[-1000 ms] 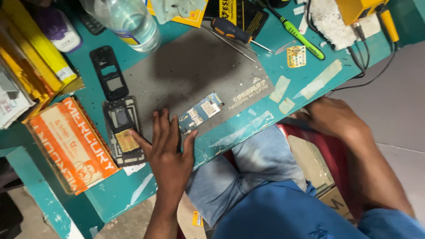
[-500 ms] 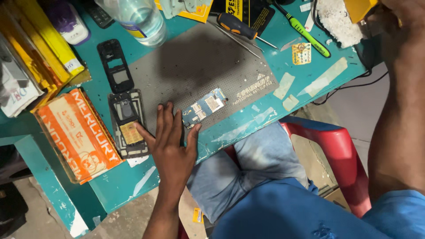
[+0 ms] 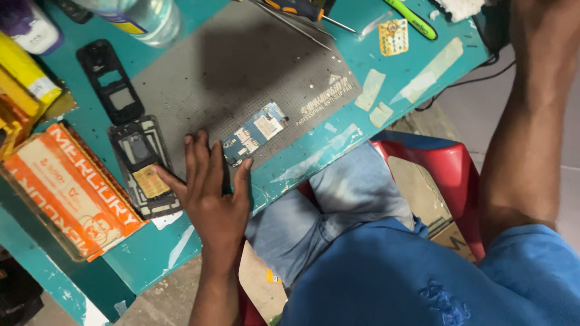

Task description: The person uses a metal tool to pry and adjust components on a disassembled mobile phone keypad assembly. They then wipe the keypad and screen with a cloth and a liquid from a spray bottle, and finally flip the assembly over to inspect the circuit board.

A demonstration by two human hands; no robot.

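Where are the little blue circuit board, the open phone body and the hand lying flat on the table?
blue circuit board [image 3: 255, 134], head view, on its middle.
open phone body [image 3: 145, 166], head view, on its inner face.
left hand [image 3: 212, 193], head view, on its back.

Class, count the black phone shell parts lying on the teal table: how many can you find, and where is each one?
2. One frame lies at upper left beside the grey mat; the other lies below it, under the left hand's thumb. More may lie out of view.
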